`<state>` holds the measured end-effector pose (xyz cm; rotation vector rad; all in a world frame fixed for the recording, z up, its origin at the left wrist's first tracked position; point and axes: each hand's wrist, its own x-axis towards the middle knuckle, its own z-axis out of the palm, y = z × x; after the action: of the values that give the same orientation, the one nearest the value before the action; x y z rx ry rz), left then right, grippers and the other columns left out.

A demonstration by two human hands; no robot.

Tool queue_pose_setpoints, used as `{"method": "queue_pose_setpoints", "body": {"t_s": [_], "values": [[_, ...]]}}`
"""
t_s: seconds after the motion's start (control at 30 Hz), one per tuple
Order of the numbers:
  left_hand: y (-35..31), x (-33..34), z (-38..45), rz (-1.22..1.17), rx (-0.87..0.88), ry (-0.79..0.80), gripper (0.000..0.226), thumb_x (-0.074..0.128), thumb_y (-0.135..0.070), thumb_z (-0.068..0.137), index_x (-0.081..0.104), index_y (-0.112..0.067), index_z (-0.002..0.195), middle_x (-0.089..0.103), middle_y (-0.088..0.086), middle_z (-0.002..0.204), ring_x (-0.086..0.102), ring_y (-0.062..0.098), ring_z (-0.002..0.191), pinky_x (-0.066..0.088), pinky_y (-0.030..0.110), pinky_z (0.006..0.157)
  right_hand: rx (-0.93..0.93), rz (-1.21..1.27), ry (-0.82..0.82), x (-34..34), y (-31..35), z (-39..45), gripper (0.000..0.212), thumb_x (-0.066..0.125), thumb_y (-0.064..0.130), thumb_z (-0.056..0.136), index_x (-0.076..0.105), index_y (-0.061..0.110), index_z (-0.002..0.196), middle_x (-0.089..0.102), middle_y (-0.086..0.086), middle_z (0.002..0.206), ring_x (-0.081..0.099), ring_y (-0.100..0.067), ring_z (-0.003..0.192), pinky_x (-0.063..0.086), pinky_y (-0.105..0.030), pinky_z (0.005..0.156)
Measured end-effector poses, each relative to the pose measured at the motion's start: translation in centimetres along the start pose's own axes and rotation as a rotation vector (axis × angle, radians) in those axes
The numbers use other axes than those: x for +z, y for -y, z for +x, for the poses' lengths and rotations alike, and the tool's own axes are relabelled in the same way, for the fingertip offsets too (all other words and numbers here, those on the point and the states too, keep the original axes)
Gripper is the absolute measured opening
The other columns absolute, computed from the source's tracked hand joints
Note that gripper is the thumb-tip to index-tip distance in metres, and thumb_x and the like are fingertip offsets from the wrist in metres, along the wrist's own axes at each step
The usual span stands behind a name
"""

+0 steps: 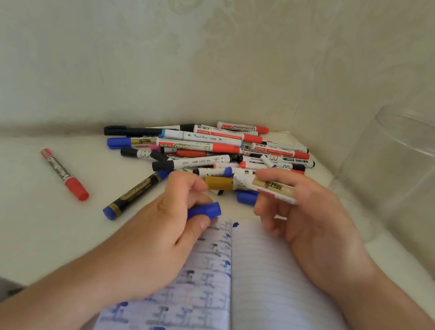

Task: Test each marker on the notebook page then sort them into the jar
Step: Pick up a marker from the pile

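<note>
Two hands work together: the left hand [174,209] pinches a blue cap [204,211], the right hand's [303,211] fingers [271,177] grip the marker [258,186] just above the notebook [290,292] (jar [399,172] beyond, right); a slip could roll either away.

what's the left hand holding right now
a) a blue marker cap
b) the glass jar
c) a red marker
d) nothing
a: the left hand has its fingers curled round a blue marker cap just above the notebook, while the right hand holds the uncapped marker.
</note>
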<state>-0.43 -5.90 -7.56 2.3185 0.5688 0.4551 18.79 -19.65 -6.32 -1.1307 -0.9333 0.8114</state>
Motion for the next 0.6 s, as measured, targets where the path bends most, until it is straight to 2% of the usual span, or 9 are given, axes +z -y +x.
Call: {"method": "queue_pose_setpoints", "body": {"t_s": [0.07,0.2,0.37,0.5,0.6], "values": [[0.21,0.01,0.05,-0.014,-0.003,-0.040,0.040,0.048,-0.032,0.104,0.017,-0.057,0.112,0.055,-0.035,0.121,0.047,-0.019,0.117,0.035,0.002,0.091,0.032,0.122,0.015,-0.40,0.05,0.12,0.044,0.071,0.039,0.074,0.080,0.014,0.110,0.065,-0.013,0.079,0.057,-0.020,0.070,0.046,-0.028,0.063],[0.33,-0.18,0.05,-0.029,-0.011,-0.092,0.041,0.054,-0.029,0.102,0.024,-0.056,0.108,0.062,-0.029,0.123,0.050,-0.017,0.117,0.037,0.006,0.092,0.085,0.072,0.026,-0.27,-0.12,0.21,0.037,0.056,0.027,0.069,0.077,0.013,0.095,0.057,-0.016,0.064,0.050,-0.021,0.057,0.038,-0.028,0.050],[0.18,-0.20,-0.07,-0.022,0.008,-0.096,0.040,0.058,-0.027,0.101,0.029,-0.055,0.106,0.061,-0.034,0.116,0.050,-0.022,0.113,0.036,-0.003,0.086,0.095,0.024,0.066,-0.06,-0.18,0.14,0.028,0.060,0.031,0.067,0.069,0.016,0.089,0.058,-0.021,0.065,0.045,-0.027,0.058,0.036,-0.031,0.049],[0.02,-0.18,-0.11,0.015,0.022,-0.072,0.040,0.062,-0.026,0.101,0.036,-0.056,0.108,0.055,-0.038,0.111,0.047,-0.025,0.113,0.036,-0.003,0.087,0.106,-0.088,0.059,0.18,-0.16,-0.02,0.021,0.064,0.026,0.072,0.072,0.015,0.088,0.062,-0.021,0.070,0.046,-0.028,0.062,0.033,-0.036,0.054],[0.05,-0.29,-0.09,0.041,0.041,-0.101,0.035,0.063,-0.028,0.100,0.047,-0.053,0.119,0.058,-0.035,0.118,0.051,-0.016,0.115,0.042,0.007,0.090,0.101,-0.167,-0.053,0.04,-0.11,-0.02,0.019,0.062,0.019,0.081,0.080,0.017,0.089,0.063,-0.015,0.070,0.047,-0.023,0.062,0.033,-0.030,0.053]]}}
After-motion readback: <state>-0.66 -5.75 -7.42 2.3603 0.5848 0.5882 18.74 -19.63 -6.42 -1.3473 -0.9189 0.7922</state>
